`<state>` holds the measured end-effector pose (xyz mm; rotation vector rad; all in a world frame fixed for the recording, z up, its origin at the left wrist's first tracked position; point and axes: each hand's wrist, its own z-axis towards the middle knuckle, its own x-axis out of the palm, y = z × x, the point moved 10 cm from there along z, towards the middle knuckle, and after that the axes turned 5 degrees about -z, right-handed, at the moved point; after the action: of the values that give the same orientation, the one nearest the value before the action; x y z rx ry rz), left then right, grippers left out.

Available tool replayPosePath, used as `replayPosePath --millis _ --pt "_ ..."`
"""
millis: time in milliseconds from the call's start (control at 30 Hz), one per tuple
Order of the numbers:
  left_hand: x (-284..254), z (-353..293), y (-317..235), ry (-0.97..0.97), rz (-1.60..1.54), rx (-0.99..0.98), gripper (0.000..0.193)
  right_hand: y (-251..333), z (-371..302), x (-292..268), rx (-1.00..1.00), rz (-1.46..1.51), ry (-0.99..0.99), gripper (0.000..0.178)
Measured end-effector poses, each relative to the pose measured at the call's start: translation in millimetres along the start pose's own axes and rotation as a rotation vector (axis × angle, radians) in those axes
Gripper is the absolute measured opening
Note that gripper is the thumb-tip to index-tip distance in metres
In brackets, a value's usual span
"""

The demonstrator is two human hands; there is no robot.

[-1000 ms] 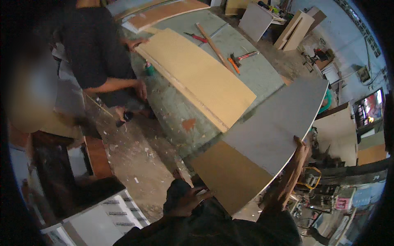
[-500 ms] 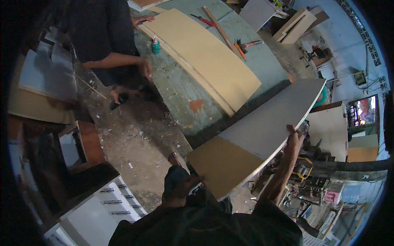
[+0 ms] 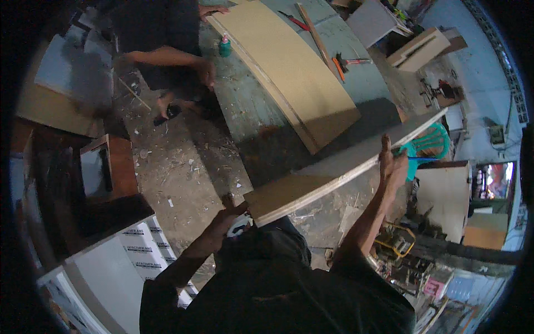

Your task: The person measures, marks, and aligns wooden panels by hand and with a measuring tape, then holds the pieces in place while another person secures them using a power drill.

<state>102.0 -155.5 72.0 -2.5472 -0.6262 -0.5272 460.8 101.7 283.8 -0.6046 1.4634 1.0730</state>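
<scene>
A long wooden panel with a pale raw edge is held tilted in front of my body, its near edge turned up toward me. My right hand grips that edge toward its right part, thumb pointing up. At the panel's left end my left hand is closed on the corner, fingers partly hidden. Something small and white beside it is too blurred to name. Past the panel, a yellowish board with a strip along its edge lies on the green worktable.
A co-worker's hand hangs by the table's left side. On the table are a green bottle, a hammer, orange-handled tool and wooden stick. A green plastic chair stands right; a white cabinet lower left.
The panel has tilted from showing its broad face to nearly edge-on, its lower left end rising. My left hand has come clearly into view on that end. The whole view has shifted slightly.
</scene>
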Motion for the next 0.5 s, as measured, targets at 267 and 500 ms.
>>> replayPosePath --millis 267,500 --pt "15.7 -109.9 -114.4 -0.351 0.333 0.842 0.026 87.8 -29.9 -50.6 -0.733 -0.135 -0.469 0.1" --pt "93.2 -113.3 -151.5 -0.319 0.29 1.145 0.025 105.2 -21.9 -18.2 -0.998 0.251 -0.051 0.101"
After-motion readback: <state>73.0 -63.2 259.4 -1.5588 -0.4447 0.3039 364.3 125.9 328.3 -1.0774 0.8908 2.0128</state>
